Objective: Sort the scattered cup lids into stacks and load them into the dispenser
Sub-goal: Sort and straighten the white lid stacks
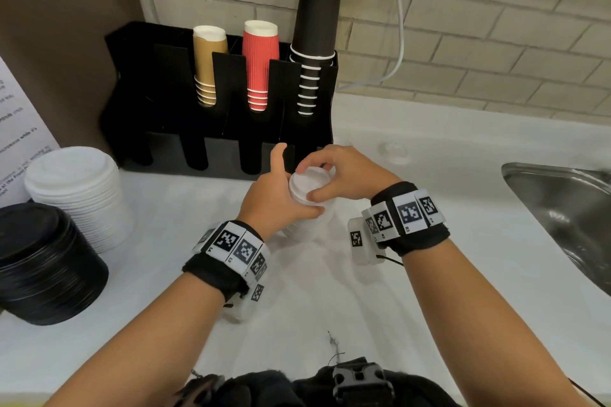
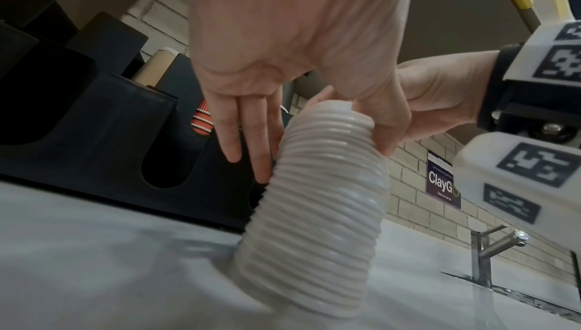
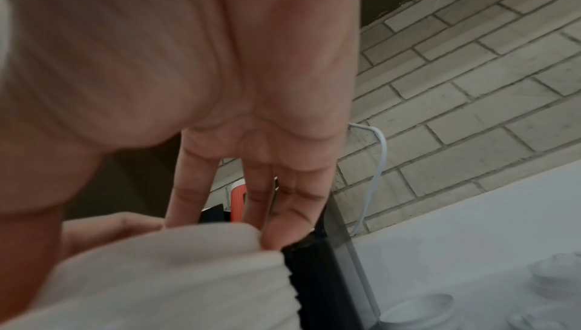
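While I watch from the head view, both hands work one tall stack of small white lids point(image 1: 309, 205) standing on the counter point(image 1: 429, 274) just in front of the black dispenser point(image 1: 218, 129), near its right end. My left hand point(image 1: 277, 198) wraps the stack's side, thumb raised, which I judge steadies the column; my right hand point(image 1: 344, 175) curls over the top lid, fingertips and thumb on its rim, likely seating it or squaring the pile. Left of the dispenser sit a finished stack of larger white lids point(image 1: 79, 192) and a stack of black lids point(image 1: 43, 264), so sorting looks well along and loading not yet begun. Right of the dispenser, one loose lid point(image 1: 393, 150) lies on the counter.

From the left wrist view, the stack point(image 2: 317, 211) leans slightly, its base on the counter; my left fingers point(image 2: 251, 141) lie straight along its dispenser side while the thumb presses the other, a brace against tipping.

From the right wrist view, blurred, my right fingers point(image 3: 283, 213) reach down over the stack's far edge point(image 3: 176, 273), right against the dispenser wall point(image 3: 323, 285). More small lids point(image 3: 421, 308) wait right of it.
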{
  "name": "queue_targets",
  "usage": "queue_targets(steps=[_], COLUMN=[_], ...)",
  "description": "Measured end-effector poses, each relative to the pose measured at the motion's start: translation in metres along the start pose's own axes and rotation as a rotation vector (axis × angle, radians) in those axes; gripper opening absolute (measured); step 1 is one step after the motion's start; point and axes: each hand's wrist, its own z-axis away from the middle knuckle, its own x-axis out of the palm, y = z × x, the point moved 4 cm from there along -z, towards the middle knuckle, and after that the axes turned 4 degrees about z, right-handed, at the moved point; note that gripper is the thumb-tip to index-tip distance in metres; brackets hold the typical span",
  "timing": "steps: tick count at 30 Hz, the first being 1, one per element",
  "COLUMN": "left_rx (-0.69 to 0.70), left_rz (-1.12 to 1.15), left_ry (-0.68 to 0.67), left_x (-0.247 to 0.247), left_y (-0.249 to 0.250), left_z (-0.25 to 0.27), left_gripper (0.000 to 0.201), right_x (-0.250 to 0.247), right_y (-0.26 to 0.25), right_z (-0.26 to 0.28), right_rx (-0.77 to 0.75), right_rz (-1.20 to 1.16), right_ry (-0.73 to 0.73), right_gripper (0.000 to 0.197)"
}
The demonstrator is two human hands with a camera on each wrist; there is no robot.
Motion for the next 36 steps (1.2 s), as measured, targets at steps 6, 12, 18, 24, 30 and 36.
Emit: queue_targets(steps=[6,12,18,24,30,36], left_rx=[0.026,-0.002,-0.027,-0.052,-0.044,-0.026], left_rz=[-0.005,-0.030,-0.118,-0.163,-0.181,-0.161], left_ry=[-0.079,-0.090,-0.141,-0.157,-0.145,-0.081], left_x=[-0.007,-0.010,-0.012,-0.015,-0.014,-0.008], left_y=[0.011,0.011,0.011,0.009,0.007,0.006], left_z=[-0.001,-0.006,-0.013,-0.017,-0.015,-0.009], left_gripper=[0.058,0.056,0.058,0.059,0.059,0.062], right_x=[0.003,-0.022,-0.014,0.011,-0.011,-0.029], right_y=[0.004,0.074,0.169,0.193,0.172,0.101], right_z=[0.001,-0.005,-0.032,-0.040,-0.039,-0.005], right_rx=[0.032,0.341,0.725,0.792,0.779,0.536], right_rz=[-0.014,-0.515,-0.081,0.108,0.038,-0.372], right_ry=[-0.020,0.214,0.105,-0.082,0.049,0.029], right_gripper=[0.039,0.009,0.039,0.060,0.047,0.025])
